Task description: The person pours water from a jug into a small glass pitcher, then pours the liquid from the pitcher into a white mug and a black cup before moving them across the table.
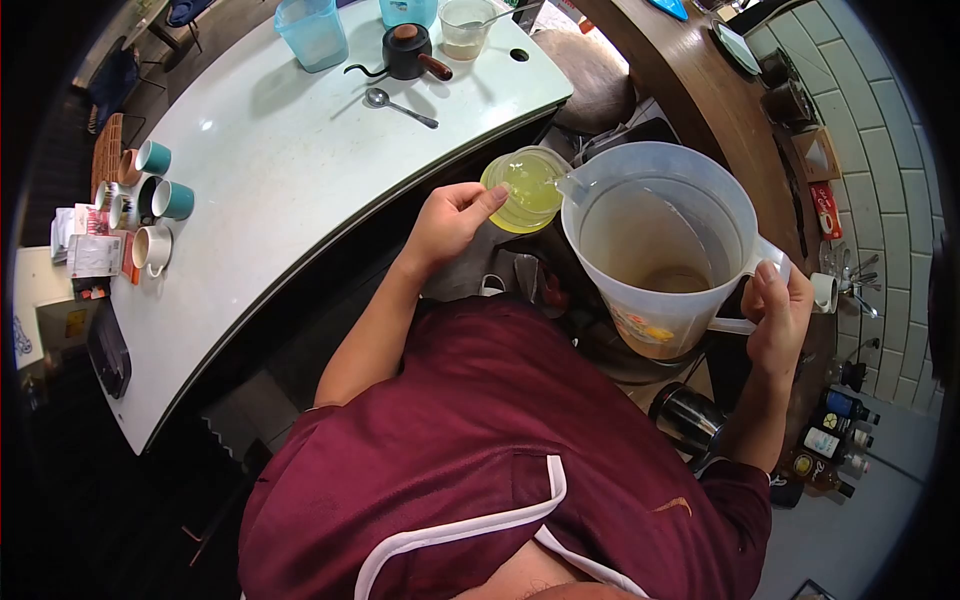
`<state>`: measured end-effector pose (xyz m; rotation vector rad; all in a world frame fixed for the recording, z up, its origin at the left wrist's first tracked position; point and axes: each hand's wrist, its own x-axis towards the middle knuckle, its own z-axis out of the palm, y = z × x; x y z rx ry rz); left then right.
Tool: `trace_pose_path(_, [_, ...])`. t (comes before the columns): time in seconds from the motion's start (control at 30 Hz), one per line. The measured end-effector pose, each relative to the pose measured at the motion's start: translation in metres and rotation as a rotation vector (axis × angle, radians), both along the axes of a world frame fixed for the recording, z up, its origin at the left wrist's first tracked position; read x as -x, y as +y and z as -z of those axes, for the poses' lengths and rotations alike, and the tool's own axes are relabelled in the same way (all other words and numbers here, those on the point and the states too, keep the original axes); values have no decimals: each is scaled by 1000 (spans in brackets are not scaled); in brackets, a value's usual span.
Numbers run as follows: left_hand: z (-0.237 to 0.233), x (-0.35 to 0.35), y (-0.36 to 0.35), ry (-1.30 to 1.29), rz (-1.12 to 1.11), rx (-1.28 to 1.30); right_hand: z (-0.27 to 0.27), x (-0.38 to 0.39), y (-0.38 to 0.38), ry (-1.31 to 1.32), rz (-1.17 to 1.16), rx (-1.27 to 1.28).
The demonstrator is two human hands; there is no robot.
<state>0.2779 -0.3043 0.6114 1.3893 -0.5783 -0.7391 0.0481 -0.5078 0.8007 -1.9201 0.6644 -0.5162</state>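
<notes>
My left hand (452, 222) grips a clear plastic cup (527, 188) holding yellow-green liquid, just off the edge of the white counter. My right hand (778, 312) holds the handle of a large translucent pitcher (660, 240). The pitcher is tilted with its spout touching the cup's rim. A little brownish liquid lies at the pitcher's bottom.
On the white counter (280, 190) lie a metal spoon (398, 106), a black kettle (408, 52), blue containers (312, 32), a cup with a spoon (466, 28) and several mugs (165, 200) at the left. A wooden counter (720, 110) runs right, with bottles (830, 440) below.
</notes>
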Motion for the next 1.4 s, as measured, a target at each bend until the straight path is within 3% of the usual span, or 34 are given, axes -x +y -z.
trace_pose_path(0.33, [41,-4,-2,-21,-9,-65,-1,1,4,1,18,5])
trace_pose_path(0.73, [-8,0,-1,14,4,14,5,4,2,21,27,38])
trace_pose_path(1.17, [65,-10,-9,40,45,-117,1,7,3,-14,27,-16])
trace_pose_path(1.4, [59,-2,-13,47,-31,-102,0,9,4,-5,42,-8])
